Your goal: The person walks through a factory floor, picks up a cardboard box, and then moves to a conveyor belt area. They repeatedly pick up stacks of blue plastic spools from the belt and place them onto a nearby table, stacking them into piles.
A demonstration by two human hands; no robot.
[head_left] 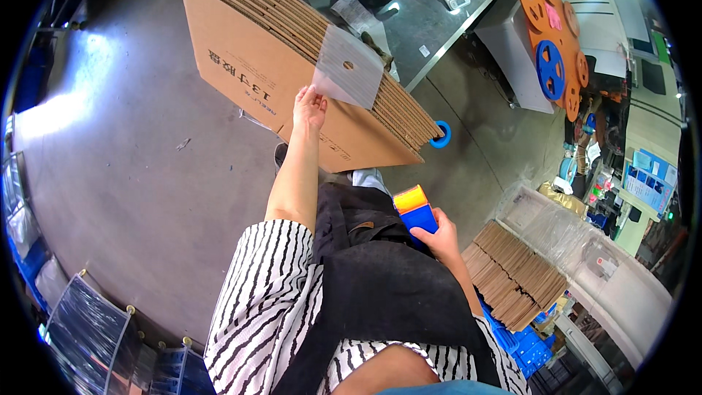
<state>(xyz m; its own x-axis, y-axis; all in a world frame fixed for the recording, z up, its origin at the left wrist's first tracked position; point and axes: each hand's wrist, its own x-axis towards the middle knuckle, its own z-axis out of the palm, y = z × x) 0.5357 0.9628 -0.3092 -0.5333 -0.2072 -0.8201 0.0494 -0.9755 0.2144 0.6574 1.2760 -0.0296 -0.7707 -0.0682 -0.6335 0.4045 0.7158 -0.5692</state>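
While the left hand (pixel 309 107) pinches a clear bag (pixel 349 67) against the stacked flat boxes (pixel 292 66), the right hand (pixel 436 232) grips a tape dispenser (pixel 415 208) near the apron; taping seems next, needing careful alignment.

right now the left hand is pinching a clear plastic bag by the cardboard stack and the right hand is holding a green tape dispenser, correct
Not quite. The head view shows the right hand holding a blue and orange tape dispenser, not a green one. The rest holds: the left hand pinches the clear plastic bag by the stack of flattened cardboard boxes.
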